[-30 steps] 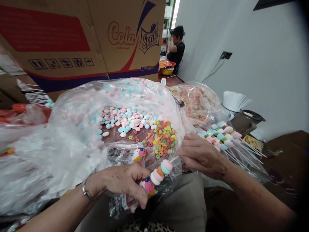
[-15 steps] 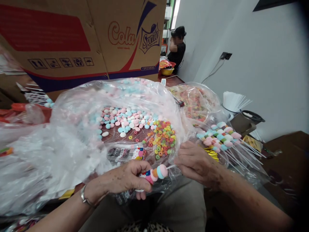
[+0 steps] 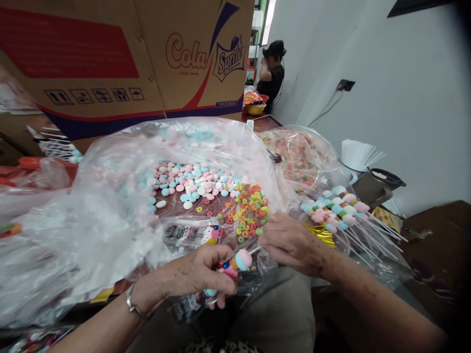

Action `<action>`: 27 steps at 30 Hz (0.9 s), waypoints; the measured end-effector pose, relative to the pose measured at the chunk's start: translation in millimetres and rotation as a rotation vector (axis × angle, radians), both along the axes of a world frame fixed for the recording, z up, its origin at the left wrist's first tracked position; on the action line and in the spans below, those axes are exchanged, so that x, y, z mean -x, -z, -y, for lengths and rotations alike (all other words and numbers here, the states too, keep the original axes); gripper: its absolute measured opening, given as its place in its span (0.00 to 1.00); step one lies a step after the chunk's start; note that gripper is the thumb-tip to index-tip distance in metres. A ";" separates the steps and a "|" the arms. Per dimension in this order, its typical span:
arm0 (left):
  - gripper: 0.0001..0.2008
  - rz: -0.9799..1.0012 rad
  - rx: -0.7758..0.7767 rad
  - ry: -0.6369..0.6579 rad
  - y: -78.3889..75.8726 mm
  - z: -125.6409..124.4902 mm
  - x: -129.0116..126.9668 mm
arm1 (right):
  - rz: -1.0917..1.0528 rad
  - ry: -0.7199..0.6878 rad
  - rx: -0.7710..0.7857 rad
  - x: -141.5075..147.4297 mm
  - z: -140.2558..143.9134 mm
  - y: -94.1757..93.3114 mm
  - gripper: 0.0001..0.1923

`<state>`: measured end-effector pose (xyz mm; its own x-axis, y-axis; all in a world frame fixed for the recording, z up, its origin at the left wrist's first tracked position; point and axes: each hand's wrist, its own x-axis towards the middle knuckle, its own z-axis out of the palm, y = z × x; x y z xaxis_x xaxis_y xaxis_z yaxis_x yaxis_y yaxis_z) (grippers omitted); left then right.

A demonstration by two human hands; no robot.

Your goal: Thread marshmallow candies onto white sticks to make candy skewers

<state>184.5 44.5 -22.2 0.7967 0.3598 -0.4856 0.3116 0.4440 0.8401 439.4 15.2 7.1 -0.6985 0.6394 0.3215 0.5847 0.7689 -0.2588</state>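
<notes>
A candy skewer (image 3: 243, 260) of pink, blue and orange pieces shows its top end above a printed plastic wrapper (image 3: 225, 267). My left hand (image 3: 206, 272) is closed around the wrapper with the skewer partly inside it. The skewer's white stick (image 3: 255, 250) runs to my right hand (image 3: 290, 242), whose fingers pinch its end. On the table behind my hands lie a flat printed wrapper pack (image 3: 191, 232), ring candies (image 3: 250, 211) and pastel round candies (image 3: 191, 181) in a large open clear bag (image 3: 110, 157).
Finished candy skewers (image 3: 338, 208) lie at the right beside gold twist ties (image 3: 320, 235). Behind them stand white sticks (image 3: 360, 154) and a dark jug (image 3: 379, 186). A large cardboard box (image 3: 121, 59) blocks the back. A person (image 3: 271, 73) is in the far background.
My right hand has moved slightly left, closer to my left hand. The skewer's top sits a little lower and deeper toward the wrapper. Wrapper plastic now hangs below my left hand.
</notes>
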 end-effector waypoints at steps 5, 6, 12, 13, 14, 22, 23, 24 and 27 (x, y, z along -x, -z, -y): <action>0.15 0.011 0.053 0.054 1.5 -0.3 2.7 | 0.008 -0.018 0.002 -3.9 -2.9 -5.9 0.14; 0.15 0.044 0.065 0.024 3.4 1.1 0.8 | -0.001 -0.034 0.001 -0.7 -2.6 -3.6 0.14; 0.21 0.098 0.105 -0.100 12.7 11.3 -13.7 | 0.025 -0.128 0.011 20.7 2.1 18.7 0.12; 0.22 0.096 0.090 -0.103 11.7 11.8 -13.6 | 0.033 -0.125 0.006 20.6 2.2 19.6 0.12; 0.21 0.087 0.065 -0.104 9.8 11.9 -12.5 | 0.030 -0.120 -0.002 19.2 2.0 18.9 0.12; 0.25 -0.006 -0.050 -0.096 1.1 19.1 -5.7 | 0.041 -0.154 -0.042 20.8 -2.1 4.4 0.15; 0.26 0.000 -0.036 -0.143 3.1 21.1 -7.8 | 0.045 -0.158 -0.053 23.1 -2.4 4.5 0.15; 0.27 0.006 -0.028 -0.196 4.9 22.8 -10.0 | 0.031 -0.136 -0.060 24.4 -2.9 4.5 0.15; 0.28 0.022 -0.032 -0.319 7.0 24.3 -15.1 | -0.039 0.061 -0.048 21.2 -5.5 3.3 0.12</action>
